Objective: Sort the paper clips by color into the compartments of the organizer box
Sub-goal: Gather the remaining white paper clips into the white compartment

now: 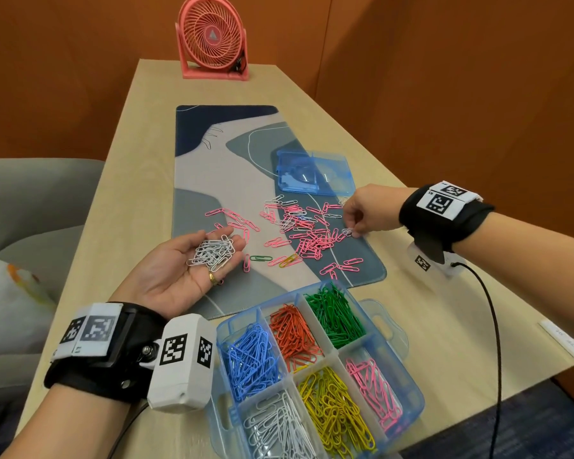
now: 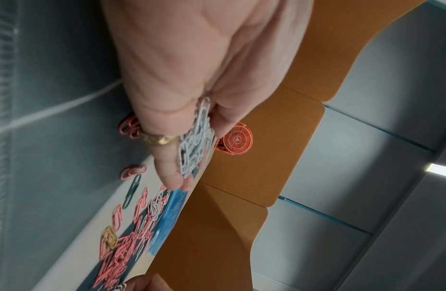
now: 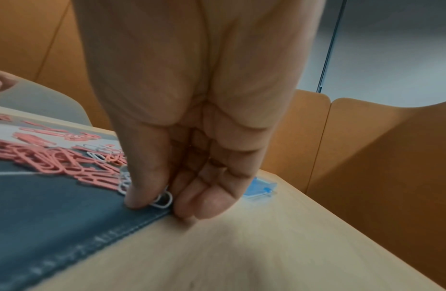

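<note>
A blue organizer box (image 1: 411, 385) at the table's near edge holds blue, orange, green, white, yellow and pink clips in separate compartments. Loose pink and white paper clips (image 1: 299, 226) lie scattered on the desk mat (image 1: 193, 180), with one green clip (image 1: 260, 258) and a yellow one (image 1: 287, 261). My left hand (image 1: 193, 260) lies palm up with straight fingers, carrying a pile of white clips (image 1: 211, 253) (image 2: 195, 143). At the mat's right edge my right hand (image 1: 362, 213) pinches a white clip (image 1: 348, 232) (image 3: 164, 199) between thumb and fingers.
The box's clear blue lid (image 1: 315, 172) lies on the mat beyond the clips. A pink desk fan (image 1: 212, 38) stands at the table's far end. A black cable (image 1: 491, 326) trails off the right side. A grey sofa (image 1: 30, 207) stands left of the table.
</note>
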`<state>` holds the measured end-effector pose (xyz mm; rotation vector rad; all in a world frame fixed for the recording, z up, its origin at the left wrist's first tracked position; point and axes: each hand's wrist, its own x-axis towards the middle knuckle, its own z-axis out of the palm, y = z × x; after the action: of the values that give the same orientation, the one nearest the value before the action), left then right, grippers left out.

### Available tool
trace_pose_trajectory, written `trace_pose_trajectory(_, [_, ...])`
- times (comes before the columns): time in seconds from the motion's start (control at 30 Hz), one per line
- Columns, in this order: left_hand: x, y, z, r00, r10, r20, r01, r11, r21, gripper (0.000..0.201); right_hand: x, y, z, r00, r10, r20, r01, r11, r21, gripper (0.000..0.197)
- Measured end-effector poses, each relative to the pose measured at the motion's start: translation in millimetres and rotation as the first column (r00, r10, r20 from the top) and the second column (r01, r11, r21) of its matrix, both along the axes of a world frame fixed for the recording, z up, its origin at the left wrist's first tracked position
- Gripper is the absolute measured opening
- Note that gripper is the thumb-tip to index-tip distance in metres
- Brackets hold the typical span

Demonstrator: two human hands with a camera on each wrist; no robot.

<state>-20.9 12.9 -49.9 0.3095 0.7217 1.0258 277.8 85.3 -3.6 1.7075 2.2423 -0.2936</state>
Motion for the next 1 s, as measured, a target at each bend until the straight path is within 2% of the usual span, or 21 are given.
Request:
trace_pose_trajectory(0.13, [0,0,0,1.000,0.000,-0.009,0.000,1.000,0.000,0.036,1,-1,3,1.000,0.004,0.013,-0.005,1.000,0.005,0.005])
trace_pose_trajectory(0.27, [2,0,0,0.999,-0.004,-0.039,0.004,1.000,0.000,0.035,-12,-1,18,0.995,-0.010,-0.102,0.012,1.000,0.024,0.008])
trace_pose_trajectory(0.33, [2,0,0,0.999,-0.005,-0.047,0.005,1.000,-0.007,0.035,-27,-4,26,0.985,0.038,-0.170,-0.035,0.999,0.023,0.004])
trace_pose_trajectory(0.47, [3,0,0,0.997,-0.007,-0.077,0.005,1.000,-0.024,0.035,-65,-15,39,0.949,0.173,-0.262,-0.168,0.985,0.043,0.012])
trace_pose_trajectory(0.57, [5,0,0,0.995,-0.007,-0.095,0.004,0.999,-0.033,0.035,-98,-21,43,0.913,0.251,-0.320,-0.248,0.967,0.051,0.009])
trace_pose_trajectory(0.77, [5,-2,2,0.997,-0.016,-0.069,0.014,0.999,-0.035,0.030,-147,-25,37,0.859,0.371,-0.352,-0.375,0.925,0.059,0.007])
trace_pose_trajectory(0.9, [4,0,1,0.999,-0.014,-0.048,0.013,0.999,-0.035,0.037,-151,-23,37,0.858,0.343,-0.382,-0.357,0.934,0.036,0.016])
trace_pose_trajectory(1.0, [2,3,-2,0.999,0.004,-0.043,-0.006,0.999,-0.048,0.036,-137,-10,38,0.891,0.288,-0.350,-0.277,0.957,0.082,0.014])
